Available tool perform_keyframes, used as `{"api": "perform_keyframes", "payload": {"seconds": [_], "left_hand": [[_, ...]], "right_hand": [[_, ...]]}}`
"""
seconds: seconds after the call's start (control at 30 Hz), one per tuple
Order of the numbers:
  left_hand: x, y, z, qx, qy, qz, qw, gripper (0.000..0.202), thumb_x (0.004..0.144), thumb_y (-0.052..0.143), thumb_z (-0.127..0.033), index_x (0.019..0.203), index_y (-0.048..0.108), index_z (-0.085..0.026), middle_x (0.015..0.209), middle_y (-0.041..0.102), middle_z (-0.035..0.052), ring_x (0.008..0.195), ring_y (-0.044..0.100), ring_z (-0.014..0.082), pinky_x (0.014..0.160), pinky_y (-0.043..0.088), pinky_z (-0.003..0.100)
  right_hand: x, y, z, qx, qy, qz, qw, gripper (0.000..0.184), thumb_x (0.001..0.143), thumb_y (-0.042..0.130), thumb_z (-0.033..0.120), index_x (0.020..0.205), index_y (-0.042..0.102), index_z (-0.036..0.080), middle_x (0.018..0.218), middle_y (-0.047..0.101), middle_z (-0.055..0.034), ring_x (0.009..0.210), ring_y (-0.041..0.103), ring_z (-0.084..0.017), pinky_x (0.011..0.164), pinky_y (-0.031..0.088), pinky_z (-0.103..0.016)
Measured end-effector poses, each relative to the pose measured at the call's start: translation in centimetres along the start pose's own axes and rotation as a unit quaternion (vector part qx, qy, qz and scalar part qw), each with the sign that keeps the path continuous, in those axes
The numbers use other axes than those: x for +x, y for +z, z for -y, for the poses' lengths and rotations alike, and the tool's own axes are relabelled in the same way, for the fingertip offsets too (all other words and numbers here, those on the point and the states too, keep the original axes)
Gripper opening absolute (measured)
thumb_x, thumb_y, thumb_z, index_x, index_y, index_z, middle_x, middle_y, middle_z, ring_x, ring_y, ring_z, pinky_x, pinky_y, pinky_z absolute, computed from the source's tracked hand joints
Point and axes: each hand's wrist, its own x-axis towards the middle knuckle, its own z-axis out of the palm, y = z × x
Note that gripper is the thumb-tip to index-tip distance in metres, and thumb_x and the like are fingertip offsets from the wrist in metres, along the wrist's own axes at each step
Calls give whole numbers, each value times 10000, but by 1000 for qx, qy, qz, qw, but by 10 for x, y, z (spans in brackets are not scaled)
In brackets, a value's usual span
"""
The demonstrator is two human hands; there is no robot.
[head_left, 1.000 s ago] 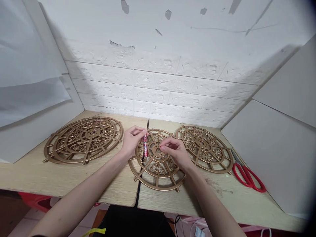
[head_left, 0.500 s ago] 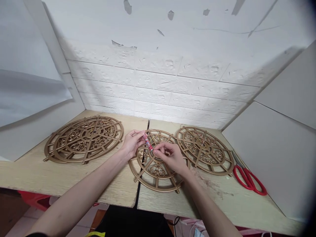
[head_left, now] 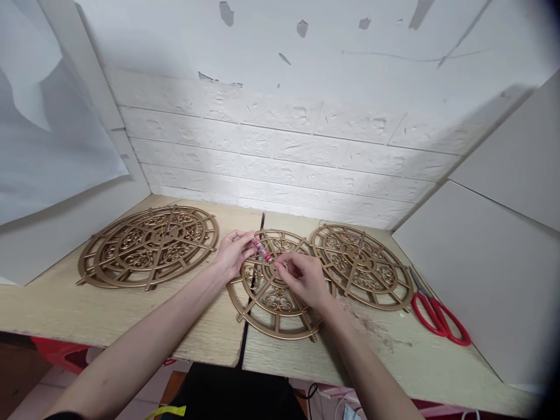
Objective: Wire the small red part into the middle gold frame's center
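Observation:
My left hand pinches one end of a small red battery with a printed label, tilted down to the right. Close to its lower metal end, the thumb and fingertips of my right hand are pressed together; whatever they hold is too small to make out. Both hands hover over a round gold openwork clock frame with scroll patterns, which lies flat on the table and is partly covered by my hands.
Similar round gold frames lie stacked at left and at right. Red-handled scissors rest by the right white panel. A dark gap splits the wooden tabletop. A white brick-patterned wall stands behind.
My right fingertips have drawn slightly away from the battery's lower end. The battery has tilted a little in my left hand, which stays in place.

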Motion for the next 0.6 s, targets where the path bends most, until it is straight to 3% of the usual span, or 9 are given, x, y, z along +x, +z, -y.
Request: {"api": "perform_keyframes", "payload": {"seconds": [0.6], "left_hand": [[1,0,2,-2,17,-10,1000,180,756,622,-55,649,495,-126,642,669,47,617,657,119,634,558,252]], "right_hand": [[-1,1,-3,-63,-22,-33,997,168,846,574,297,818,681,170,459,445,57,408,323,-61,458,251,-195]]}}
